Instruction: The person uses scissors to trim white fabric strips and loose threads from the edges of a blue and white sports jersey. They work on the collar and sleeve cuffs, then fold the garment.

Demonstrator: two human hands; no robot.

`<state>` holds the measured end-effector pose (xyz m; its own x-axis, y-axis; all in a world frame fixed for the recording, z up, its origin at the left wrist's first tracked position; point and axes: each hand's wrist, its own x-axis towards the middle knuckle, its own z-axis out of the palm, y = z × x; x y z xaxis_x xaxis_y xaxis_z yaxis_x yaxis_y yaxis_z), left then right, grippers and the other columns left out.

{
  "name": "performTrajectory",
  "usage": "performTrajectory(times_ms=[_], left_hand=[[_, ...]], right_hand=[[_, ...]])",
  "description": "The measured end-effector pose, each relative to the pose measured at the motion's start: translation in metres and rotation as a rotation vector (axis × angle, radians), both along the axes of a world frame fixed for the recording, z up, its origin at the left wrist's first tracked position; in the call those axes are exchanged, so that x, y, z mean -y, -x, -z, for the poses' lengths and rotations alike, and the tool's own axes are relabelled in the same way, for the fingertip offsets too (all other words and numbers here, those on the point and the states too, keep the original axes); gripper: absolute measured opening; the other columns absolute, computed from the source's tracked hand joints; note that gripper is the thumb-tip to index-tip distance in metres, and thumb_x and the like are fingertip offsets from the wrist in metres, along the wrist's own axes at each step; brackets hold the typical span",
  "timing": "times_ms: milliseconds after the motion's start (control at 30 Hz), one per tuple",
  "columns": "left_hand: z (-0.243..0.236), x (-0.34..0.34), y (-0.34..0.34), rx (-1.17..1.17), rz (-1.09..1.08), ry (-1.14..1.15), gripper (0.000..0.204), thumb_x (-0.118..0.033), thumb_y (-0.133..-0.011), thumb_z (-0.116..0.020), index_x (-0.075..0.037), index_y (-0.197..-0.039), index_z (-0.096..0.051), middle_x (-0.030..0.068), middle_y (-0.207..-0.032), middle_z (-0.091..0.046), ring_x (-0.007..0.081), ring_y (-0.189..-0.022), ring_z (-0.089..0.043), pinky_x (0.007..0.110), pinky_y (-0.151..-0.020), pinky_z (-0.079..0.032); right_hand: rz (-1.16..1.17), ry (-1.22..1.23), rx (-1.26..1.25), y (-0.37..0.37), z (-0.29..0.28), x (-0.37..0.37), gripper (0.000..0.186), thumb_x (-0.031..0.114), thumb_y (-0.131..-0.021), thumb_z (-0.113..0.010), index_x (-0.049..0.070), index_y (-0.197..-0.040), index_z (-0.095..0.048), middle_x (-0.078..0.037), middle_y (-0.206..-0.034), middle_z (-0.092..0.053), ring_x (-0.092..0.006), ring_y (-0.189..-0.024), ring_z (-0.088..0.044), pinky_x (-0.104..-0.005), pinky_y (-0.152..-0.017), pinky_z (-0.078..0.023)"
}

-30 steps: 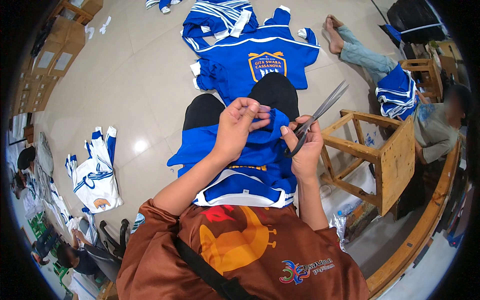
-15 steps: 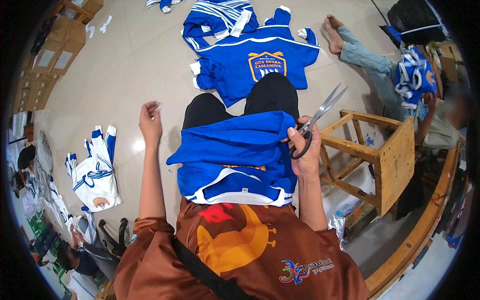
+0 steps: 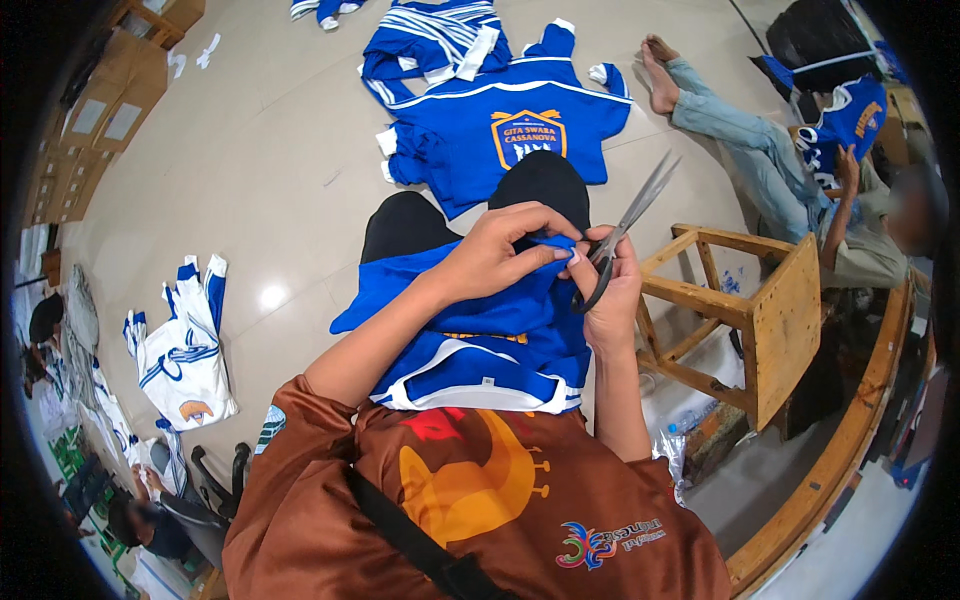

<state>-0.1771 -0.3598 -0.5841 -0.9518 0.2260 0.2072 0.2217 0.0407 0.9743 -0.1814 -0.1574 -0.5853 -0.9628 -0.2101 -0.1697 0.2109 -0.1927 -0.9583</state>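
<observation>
While draping smooth and slightly glossy over the lap, blue jersey [image 3: 480, 320], knit synthetic with white trim along its hem, lying across black-trousered knees [image 3: 470, 205]; being pinched at its upper edge by left hand [image 3: 500, 250], fingers closing together on a small fold of cloth; being met right beside that fold by right hand [image 3: 612, 290], curling shut around the dark loop handles of metal scissors [image 3: 622, 230], thin pointed blades slanting up and to the right, standing slightly apart at the tips; hands sitting close together, fingertips nearly touching over the cloth.

Spreading flat beyond the knees, second blue jersey [image 3: 500, 125], a yellow-edged crest on its chest, sleeves splaying out; overlapping at its far edge a striped blue-and-white garment [image 3: 430, 40], crumpled; lying well apart on the left, white jersey with blue bands [image 3: 180, 350], folded and wrinkled.

Shining pale and smooth underneath, tiled floor [image 3: 270, 180], catching a round glare spot; standing just beside the right forearm, bare wooden stool [image 3: 770, 320], square-edged, rough planks and rails; curving along the lower right, a long wooden beam [image 3: 850, 450]; sitting against the right side, another person [image 3: 800, 170] in light jeans, barefoot, holding up a blue garment; stacking along the upper left edge, brown cardboard boxes [image 3: 90, 120]; filling the lower foreground, wearer's own brown shirt [image 3: 480, 500] with an orange print and a dark strap crossing it.
</observation>
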Motion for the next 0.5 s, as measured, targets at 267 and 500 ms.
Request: performTrajectory(times_ms=[267, 500], left_hand=[[-0.009, -0.011, 0.005, 0.01, -0.143, 0.237, 0.017, -0.011, -0.089, -0.079, -0.002, -0.1, -0.072, 0.0087, -0.085, -0.065, 0.0193, -0.072, -0.061, 0.034, -0.066, -0.049], [-0.013, 0.004, 0.011, 0.139, -0.024, 0.365, 0.025, -0.014, -0.085, -0.082, 0.0, -0.104, -0.073, 0.0093, -0.082, -0.063, 0.0215, -0.073, -0.062, 0.034, -0.068, -0.049]], right_hand=[[0.08, -0.33, -0.269, -0.02, 0.0, -0.002, 0.061, 0.009, -0.078, -0.094, 0.002, -0.125, -0.056, -0.009, -0.107, -0.071, -0.0141, -0.097, -0.067, -0.0303, -0.09, -0.053], [0.117, -0.432, -0.259, -0.021, 0.007, 0.014, 0.047, 0.004, -0.082, -0.087, 0.001, -0.12, -0.059, -0.008, -0.103, -0.07, -0.0135, -0.095, -0.067, -0.0291, -0.087, -0.054]])
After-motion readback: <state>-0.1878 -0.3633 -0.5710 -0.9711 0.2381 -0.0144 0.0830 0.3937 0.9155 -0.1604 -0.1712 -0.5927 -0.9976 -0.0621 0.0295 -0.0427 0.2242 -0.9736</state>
